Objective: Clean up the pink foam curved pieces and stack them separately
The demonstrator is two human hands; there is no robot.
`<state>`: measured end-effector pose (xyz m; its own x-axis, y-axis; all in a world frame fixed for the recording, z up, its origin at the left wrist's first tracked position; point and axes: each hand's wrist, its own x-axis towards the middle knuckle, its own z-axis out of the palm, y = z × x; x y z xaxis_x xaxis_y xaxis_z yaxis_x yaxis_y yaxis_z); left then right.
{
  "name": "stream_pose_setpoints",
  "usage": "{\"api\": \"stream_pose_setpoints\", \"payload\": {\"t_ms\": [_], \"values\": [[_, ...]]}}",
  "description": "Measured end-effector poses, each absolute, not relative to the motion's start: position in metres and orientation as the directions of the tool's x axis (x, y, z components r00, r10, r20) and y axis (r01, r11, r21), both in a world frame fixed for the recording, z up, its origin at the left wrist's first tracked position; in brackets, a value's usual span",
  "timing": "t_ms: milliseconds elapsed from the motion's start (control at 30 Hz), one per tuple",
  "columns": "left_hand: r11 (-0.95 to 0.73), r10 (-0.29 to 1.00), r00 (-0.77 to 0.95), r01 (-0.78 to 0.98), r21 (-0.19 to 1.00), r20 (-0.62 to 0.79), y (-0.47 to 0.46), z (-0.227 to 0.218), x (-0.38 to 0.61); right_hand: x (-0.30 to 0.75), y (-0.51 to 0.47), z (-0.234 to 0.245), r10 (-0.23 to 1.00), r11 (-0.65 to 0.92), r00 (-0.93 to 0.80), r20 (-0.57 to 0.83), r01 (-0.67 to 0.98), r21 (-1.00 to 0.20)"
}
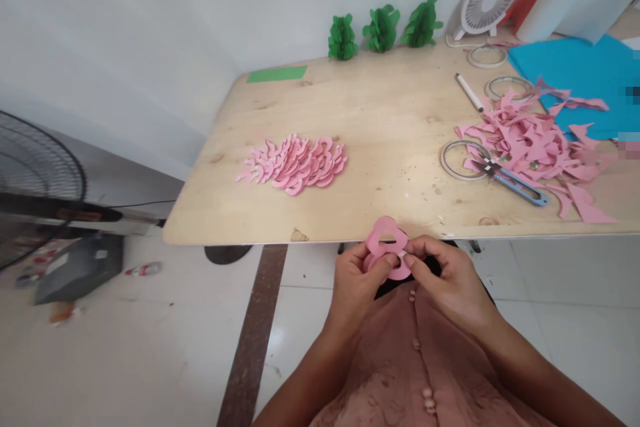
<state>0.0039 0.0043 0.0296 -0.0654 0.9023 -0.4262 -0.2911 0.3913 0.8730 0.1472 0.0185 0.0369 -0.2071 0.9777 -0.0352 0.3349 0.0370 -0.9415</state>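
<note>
A pink foam cut-out (386, 245) with a curved, lobed outline is held just below the front edge of the wooden table (380, 133). My left hand (356, 280) pinches its lower left side with fingers closed. My right hand (445, 273) pinches its lower right side, thumb and forefinger pressed on the foam. A heap of similar pink curved pieces (295, 163) lies on the table to the left of centre.
Pink foam scraps (540, 147), blue-handled scissors (515, 181), tape rings (463, 160), a white pen (469, 91) and a blue sheet (580, 73) fill the right side. Green paper trees (383, 28) and a small fan (487, 0) stand at the back. A floor fan (35, 173) is at left.
</note>
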Motion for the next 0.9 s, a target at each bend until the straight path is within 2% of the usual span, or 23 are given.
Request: {"api": "stream_pose_setpoints", "payload": {"t_ms": [333, 567, 733, 900], "values": [[0.388, 0.901, -0.087, -0.278, 0.879, -0.425, 0.003, 0.028, 0.005, 0.147, 0.02, 0.037, 0.979, 0.063, -0.202, -0.015, 0.378, -0.924], [0.325, 0.908, -0.22, -0.168, 0.931, -0.356, 0.006, 0.037, 0.009, 0.148, 0.017, 0.035, 0.975, 0.222, -0.104, 0.197, 0.517, -0.827], [0.303, 0.915, -0.224, -0.168, 0.938, -0.336, 0.006, 0.038, 0.01, 0.149, 0.017, 0.036, 0.973, 0.207, -0.188, 0.133, 0.469, -0.858], [0.299, 0.912, -0.243, -0.16, 0.941, -0.331, 0.005, 0.038, 0.011, 0.146, 0.016, 0.037, 0.975, 0.204, -0.172, 0.139, 0.454, -0.867]]}}
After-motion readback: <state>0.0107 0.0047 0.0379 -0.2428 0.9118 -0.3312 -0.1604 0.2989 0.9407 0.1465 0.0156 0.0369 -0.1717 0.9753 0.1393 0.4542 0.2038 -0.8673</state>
